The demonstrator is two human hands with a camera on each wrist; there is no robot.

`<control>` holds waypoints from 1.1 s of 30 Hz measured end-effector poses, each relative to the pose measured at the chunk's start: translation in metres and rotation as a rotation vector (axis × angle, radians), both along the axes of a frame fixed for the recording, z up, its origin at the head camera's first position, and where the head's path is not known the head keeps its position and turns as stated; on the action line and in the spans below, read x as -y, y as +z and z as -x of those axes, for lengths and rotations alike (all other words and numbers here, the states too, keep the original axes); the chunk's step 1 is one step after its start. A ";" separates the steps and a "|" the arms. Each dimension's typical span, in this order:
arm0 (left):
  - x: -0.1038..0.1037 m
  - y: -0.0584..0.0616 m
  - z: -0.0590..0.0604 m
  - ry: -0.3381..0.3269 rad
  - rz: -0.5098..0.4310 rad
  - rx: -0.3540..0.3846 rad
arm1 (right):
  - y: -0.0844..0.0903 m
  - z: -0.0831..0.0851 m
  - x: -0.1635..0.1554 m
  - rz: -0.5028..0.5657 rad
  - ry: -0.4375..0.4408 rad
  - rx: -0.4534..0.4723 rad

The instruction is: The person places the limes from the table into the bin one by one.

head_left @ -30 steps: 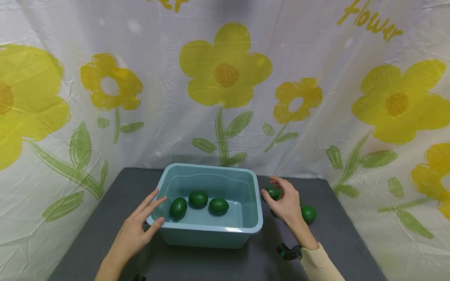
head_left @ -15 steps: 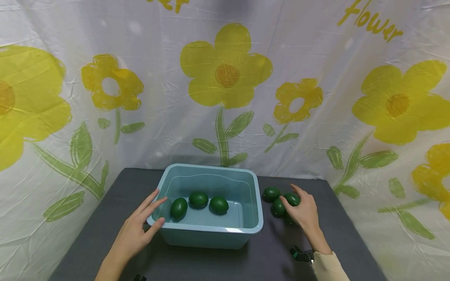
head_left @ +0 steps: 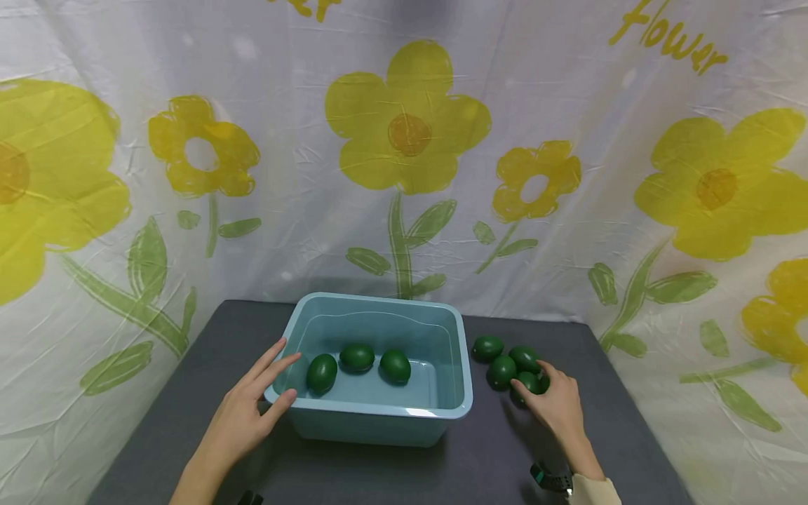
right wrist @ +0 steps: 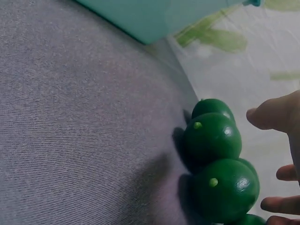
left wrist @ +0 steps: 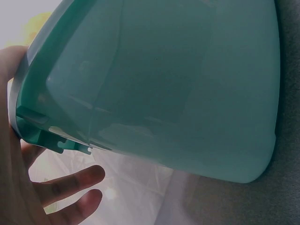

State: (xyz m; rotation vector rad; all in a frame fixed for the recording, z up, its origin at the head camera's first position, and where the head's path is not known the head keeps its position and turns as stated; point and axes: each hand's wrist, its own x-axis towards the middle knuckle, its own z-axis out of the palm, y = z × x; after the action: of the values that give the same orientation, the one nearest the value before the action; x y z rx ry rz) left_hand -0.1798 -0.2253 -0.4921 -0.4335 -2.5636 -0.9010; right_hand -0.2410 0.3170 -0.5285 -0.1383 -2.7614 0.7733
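My left hand (head_left: 243,410) stands spread at the left side of a light blue plastic tub (head_left: 366,428), its thumb and fingertips at the rim. In the left wrist view, the thumb side of that hand (left wrist: 16,154) overlaps the rim and two fingers stick out apart from the wall. Three glossy dark green oval fruits (head_left: 357,358) lie on the tub's floor. Right of the tub, my right hand (head_left: 562,407) reaches over a cluster of several like fruits, thumb and index spread around the nearest fruit (head_left: 525,388). The right wrist view shows the fingers (right wrist: 276,112) apart from the fruits (right wrist: 225,190), which have light green stem nubs.
The dark grey table (head_left: 353,473) ends at the back against a white curtain (head_left: 284,231) printed with yellow flowers. The tub's right wall stands just left of the back fruit (head_left: 488,348). A black band (head_left: 552,479) circles the right wrist.
My right hand has moved right and toward me, from the back fruit across the cluster to the nearest one. The rightmost fruit in the tub has turned slightly. The left hand stays put.
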 end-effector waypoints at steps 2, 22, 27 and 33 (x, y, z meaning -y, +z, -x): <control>0.000 0.000 0.000 -0.001 0.002 -0.002 | -0.001 -0.002 0.000 -0.003 -0.005 0.012; 0.000 0.001 0.000 -0.006 -0.009 -0.003 | -0.021 -0.002 0.001 -0.152 -0.063 -0.005; 0.000 0.001 0.000 -0.005 -0.006 -0.003 | -0.029 0.003 0.004 -0.154 -0.085 -0.002; 0.000 0.001 0.000 -0.006 -0.002 -0.004 | -0.034 0.003 0.005 -0.128 -0.084 0.009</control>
State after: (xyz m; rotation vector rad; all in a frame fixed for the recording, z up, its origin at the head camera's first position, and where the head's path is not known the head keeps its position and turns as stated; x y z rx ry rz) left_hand -0.1798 -0.2250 -0.4914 -0.4424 -2.5588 -0.9042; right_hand -0.2439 0.3115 -0.5629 -0.2304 -2.7834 0.5749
